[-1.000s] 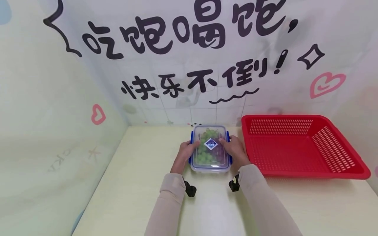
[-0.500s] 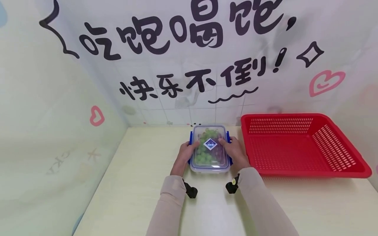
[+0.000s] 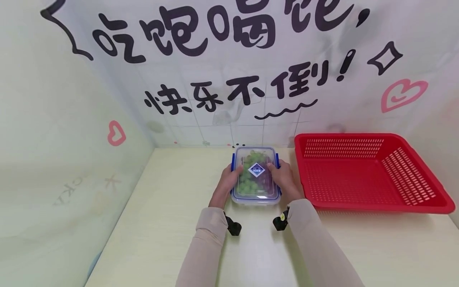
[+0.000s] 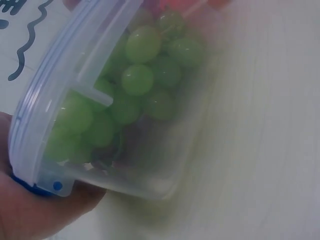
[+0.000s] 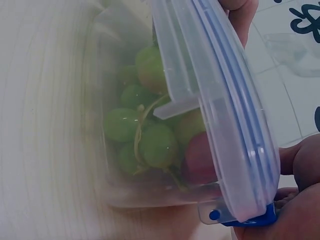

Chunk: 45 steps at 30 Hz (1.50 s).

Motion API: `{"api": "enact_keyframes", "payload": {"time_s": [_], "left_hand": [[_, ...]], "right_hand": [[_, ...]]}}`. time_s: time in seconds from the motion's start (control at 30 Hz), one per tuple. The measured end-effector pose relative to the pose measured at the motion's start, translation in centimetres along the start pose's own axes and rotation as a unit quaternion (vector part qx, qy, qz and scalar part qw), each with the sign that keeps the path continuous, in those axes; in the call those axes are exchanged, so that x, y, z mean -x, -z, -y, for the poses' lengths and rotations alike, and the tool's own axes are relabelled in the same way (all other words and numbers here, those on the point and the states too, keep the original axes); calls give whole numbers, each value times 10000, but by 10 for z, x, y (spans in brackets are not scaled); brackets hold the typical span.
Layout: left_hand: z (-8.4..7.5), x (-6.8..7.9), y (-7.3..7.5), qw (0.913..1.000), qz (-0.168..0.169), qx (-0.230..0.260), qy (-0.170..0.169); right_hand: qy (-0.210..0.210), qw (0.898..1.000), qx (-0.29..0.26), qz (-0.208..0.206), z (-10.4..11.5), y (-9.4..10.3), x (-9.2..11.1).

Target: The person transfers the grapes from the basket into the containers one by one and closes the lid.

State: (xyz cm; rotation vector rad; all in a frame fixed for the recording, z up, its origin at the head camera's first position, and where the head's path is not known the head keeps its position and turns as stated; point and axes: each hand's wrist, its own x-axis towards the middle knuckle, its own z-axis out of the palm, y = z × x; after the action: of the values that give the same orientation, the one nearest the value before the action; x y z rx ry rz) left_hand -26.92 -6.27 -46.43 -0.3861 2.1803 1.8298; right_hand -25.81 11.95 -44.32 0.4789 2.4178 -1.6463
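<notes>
A clear plastic food storage box (image 3: 255,201) stands on the table with its lid on. Through its walls show green grapes (image 4: 138,80) and some dark red ones (image 5: 201,159). Blue latches (image 3: 277,160) run along its left and right sides, and a white and blue sticker (image 3: 256,170) marks the lid. My left hand (image 3: 229,177) grips the box's left side, thumb on top of the lid. Opposite it, my right hand (image 3: 285,178) holds the right side the same way. From above, most fingers are hidden behind the box's sides.
A large red plastic basket (image 3: 358,205) with perforated walls stands close on the right of the box. Behind the pale table (image 3: 172,191) rises a white printed wall covering (image 3: 201,131), and another sheet (image 3: 53,167) bounds the left side.
The head view has tilted slightly, so the whole scene sits a little higher in it. Both hands keep hold of the storage box, which stays in place on the table.
</notes>
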Motion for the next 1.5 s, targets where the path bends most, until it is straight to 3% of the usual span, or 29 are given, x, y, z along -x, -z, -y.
{"api": "enact_keyframes", "payload": {"time_s": [0.47, 0.83, 1.03, 1.5], "left_hand": [[-1, 1, -1, 9999, 49, -117, -65], [-3, 3, -2, 9970, -104, -661, -394], [-5, 4, -5, 9966, -74, -704, -424], [-1, 3, -2, 9973, 87, -632, -365]], "right_hand": [[10, 9999, -97, 22, 1, 0, 3], [-2, 9998, 144, -116, 3, -3, 1], [78, 9995, 137, -268, 3, -3, 2], [22, 9997, 98, -204, 0, -3, 1]]}}
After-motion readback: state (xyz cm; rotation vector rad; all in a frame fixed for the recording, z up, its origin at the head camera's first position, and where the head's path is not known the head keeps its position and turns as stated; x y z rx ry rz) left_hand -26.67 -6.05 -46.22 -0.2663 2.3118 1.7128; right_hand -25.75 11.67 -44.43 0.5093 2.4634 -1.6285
